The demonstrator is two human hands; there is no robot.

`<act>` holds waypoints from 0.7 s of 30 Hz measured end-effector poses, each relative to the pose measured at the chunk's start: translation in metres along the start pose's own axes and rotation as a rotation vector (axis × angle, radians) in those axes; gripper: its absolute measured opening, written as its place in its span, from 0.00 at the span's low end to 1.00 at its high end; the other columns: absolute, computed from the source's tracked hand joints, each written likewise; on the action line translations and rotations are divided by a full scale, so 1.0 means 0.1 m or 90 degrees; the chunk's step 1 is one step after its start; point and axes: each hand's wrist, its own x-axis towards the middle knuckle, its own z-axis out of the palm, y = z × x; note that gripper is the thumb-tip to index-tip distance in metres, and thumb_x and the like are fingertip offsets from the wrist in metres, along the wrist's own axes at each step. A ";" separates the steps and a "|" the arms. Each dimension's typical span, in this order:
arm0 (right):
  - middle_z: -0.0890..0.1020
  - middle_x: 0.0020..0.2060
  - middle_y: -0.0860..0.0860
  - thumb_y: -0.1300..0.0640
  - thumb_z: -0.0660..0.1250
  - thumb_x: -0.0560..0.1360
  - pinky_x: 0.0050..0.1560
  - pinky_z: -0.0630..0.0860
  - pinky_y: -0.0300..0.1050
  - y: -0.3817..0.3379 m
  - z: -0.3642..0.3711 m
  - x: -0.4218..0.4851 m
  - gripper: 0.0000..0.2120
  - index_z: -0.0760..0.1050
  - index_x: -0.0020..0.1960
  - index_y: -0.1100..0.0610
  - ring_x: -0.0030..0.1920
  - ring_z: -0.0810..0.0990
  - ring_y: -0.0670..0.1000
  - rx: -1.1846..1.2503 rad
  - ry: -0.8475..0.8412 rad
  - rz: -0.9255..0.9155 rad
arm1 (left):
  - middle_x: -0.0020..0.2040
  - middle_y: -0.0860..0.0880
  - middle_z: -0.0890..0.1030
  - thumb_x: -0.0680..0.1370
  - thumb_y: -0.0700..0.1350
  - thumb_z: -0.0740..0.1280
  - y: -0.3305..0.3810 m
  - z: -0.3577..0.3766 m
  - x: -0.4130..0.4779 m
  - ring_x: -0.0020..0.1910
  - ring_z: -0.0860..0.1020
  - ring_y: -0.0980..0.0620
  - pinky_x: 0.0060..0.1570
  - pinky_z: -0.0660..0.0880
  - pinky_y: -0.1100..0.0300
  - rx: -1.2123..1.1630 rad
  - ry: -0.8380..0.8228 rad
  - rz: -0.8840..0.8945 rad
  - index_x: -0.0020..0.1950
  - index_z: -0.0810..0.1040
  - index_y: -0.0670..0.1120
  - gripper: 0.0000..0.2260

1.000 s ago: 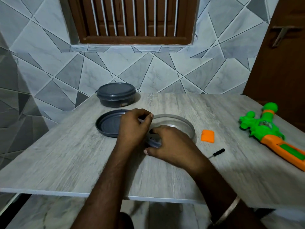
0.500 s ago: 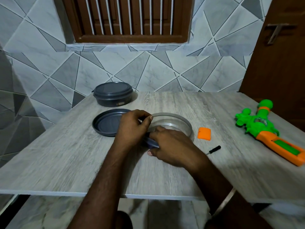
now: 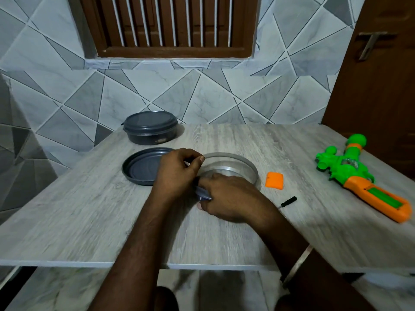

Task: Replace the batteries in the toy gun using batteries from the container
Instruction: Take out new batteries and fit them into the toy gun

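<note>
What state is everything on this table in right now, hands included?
back container: lid on.
loose dark lid: lying rim up.
metal tin: open.
toy gun: lying on its side, untouched.
orange cover: detached, lying flat.
screwdriver: lying untouched.
right hand: grips a small grey piece.
left hand: fingers curled, hold unclear.

bare table [image 3: 78,221] left of lid [image 3: 139,169], screwdriver [image 3: 288,201], orange cover [image 3: 274,180] beside tray [image 3: 247,163]
</note>
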 end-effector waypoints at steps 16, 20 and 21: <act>0.80 0.60 0.50 0.48 0.65 0.80 0.49 0.70 0.44 -0.05 -0.04 -0.08 0.18 0.71 0.68 0.51 0.56 0.79 0.51 0.037 0.031 0.014 | 0.46 0.55 0.84 0.81 0.47 0.69 0.02 0.00 0.00 0.42 0.78 0.64 0.39 0.67 0.73 0.004 0.008 -0.003 0.53 0.86 0.48 0.06; 0.81 0.58 0.51 0.48 0.64 0.80 0.53 0.71 0.46 -0.07 -0.05 -0.06 0.16 0.73 0.66 0.52 0.57 0.79 0.52 0.034 -0.007 0.023 | 0.48 0.53 0.85 0.81 0.47 0.69 -0.01 0.02 0.01 0.43 0.78 0.62 0.39 0.68 0.71 0.009 0.007 -0.008 0.54 0.86 0.48 0.07; 0.81 0.58 0.51 0.48 0.64 0.81 0.54 0.71 0.46 -0.07 -0.06 -0.07 0.16 0.73 0.66 0.52 0.58 0.79 0.52 0.034 -0.011 0.020 | 0.48 0.53 0.85 0.81 0.47 0.69 -0.01 0.02 0.01 0.43 0.78 0.62 0.40 0.68 0.71 0.008 0.007 -0.009 0.54 0.86 0.48 0.07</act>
